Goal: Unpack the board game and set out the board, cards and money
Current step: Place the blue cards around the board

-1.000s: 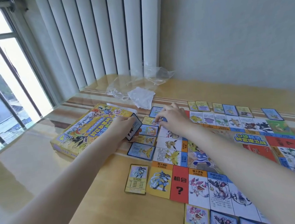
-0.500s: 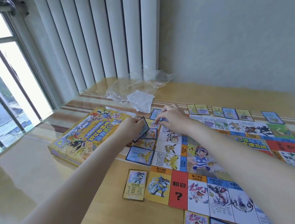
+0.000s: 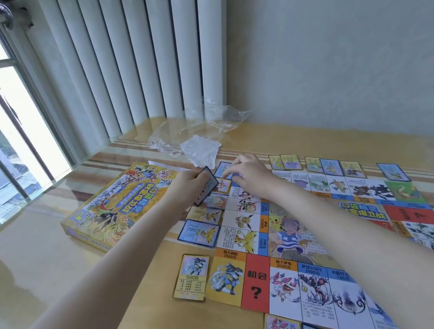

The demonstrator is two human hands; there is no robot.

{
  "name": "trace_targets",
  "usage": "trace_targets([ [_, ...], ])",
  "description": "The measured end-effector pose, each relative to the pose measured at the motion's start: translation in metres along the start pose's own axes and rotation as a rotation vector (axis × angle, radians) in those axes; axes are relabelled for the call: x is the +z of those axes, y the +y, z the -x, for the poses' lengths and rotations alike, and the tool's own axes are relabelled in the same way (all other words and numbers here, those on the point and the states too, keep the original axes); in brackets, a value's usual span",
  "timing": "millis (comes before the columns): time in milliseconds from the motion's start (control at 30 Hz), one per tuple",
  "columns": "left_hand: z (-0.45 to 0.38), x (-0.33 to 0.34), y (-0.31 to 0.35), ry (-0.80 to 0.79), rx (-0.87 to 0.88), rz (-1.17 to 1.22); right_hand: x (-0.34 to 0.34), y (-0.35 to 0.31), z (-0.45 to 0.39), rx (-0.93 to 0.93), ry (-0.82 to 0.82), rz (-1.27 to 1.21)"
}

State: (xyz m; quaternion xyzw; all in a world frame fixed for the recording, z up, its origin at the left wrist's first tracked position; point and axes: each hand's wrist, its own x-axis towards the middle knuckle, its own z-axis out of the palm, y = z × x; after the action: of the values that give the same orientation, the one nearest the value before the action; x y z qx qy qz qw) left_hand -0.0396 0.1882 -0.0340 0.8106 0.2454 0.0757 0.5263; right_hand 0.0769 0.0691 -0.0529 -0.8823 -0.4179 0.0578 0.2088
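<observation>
While both bare arms reach forward across the glossy wooden table [image 3: 47, 278], the nearest things are two picture cards at 5 o'clock, just below the near edge of the unfolded, colourful paper game board [image 3: 309, 248]. That board lies flat, its long axis running from 6 o'clock toward 2 o'clock. Just beside its near left corner lies a yellow-bordered rectangular card [image 3: 191, 277], face up, long axis pointing toward 12 o'clock. Farther up the left edge a blue-bordered card [image 3: 198, 232] lies crosswise, with two more cards beyond it. At 12 o'clock the left hand [image 3: 186, 185] grips a dark-edged card stack [image 3: 205, 186], tilted up on edge. Just beside it the right hand [image 3: 246, 174] has its fingers curled down over a card at the board's far left corner; whether it pinches that card I cannot tell. At 10 o'clock the flat yellow cardboard game box [image 3: 115, 211] lies closed, its contents hidden. A row of cards [image 3: 329, 166] lines the far edge toward 1 o'clock. Beyond, crumpled clear plastic wrapping [image 3: 196, 137] lies near the white vertical blinds [image 3: 130, 52].
</observation>
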Motion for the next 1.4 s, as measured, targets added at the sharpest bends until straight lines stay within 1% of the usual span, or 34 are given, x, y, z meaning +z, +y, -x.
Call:
trace_targets([
  [33, 0.002, -0.001, 0.002, -0.014, -0.055, 0.182, -0.003, -0.003, 0.003, 0.014, 0.033, -0.121],
  [100, 0.007, -0.003, 0.004, -0.114, -0.158, 0.524, -0.012, -0.012, 0.012, 0.054, 0.07, -0.433],
  [167, 0.01, -0.003, 0.004, -0.212, -0.191, 0.685, -0.022, -0.019, 0.023, 0.083, 0.025, -0.687],
  [200, 0.012, -0.002, 0.004, -0.241, -0.189, 0.718, -0.027, -0.021, 0.028, 0.083, -0.008, -0.755],
  [267, 0.015, 0.003, 0.005, -0.274, -0.179, 0.737, -0.034, -0.02, 0.038, 0.064, -0.039, -0.774],
  [333, 0.02, 0.01, 0.009, -0.328, -0.163, 0.728, -0.041, -0.016, 0.048, 0.049, -0.03, -0.703],
  [433, 0.027, 0.02, 0.018, -0.428, -0.146, 0.647, -0.05, -0.008, 0.062, 0.053, -0.019, -0.593],
  [567, 0.037, 0.036, 0.029, -0.526, -0.155, 0.594, -0.06, 0.0, 0.081, 0.08, -0.011, -0.538],
  [600, 0.04, 0.04, 0.032, -0.525, -0.151, 0.577, -0.063, 0.002, 0.086, 0.086, -0.002, -0.511],
  [667, 0.043, 0.046, 0.041, -0.453, -0.097, 0.535, -0.07, 0.007, 0.093, 0.106, 0.073, -0.478],
  [767, 0.044, 0.044, 0.058, -0.307, 0.016, 0.554, -0.084, 0.013, 0.1, 0.144, 0.261, -0.577],
  [833, 0.047, 0.043, 0.069, -0.242, 0.075, 0.547, -0.093, 0.014, 0.106, 0.143, 0.322, -0.642],
  [967, 0.054, 0.048, 0.08, -0.176, 0.122, 0.539, -0.101, 0.014, 0.121, 0.132, 0.275, -0.674],
  [1267, 0.061, 0.052, 0.089, -0.198, 0.141, 0.558, -0.111, 0.022, 0.139, 0.131, 0.228, -0.686],
  [1400, 0.06, 0.047, 0.087, -0.169, 0.149, 0.517, -0.113, 0.021, 0.143, 0.11, 0.143, -0.644],
])
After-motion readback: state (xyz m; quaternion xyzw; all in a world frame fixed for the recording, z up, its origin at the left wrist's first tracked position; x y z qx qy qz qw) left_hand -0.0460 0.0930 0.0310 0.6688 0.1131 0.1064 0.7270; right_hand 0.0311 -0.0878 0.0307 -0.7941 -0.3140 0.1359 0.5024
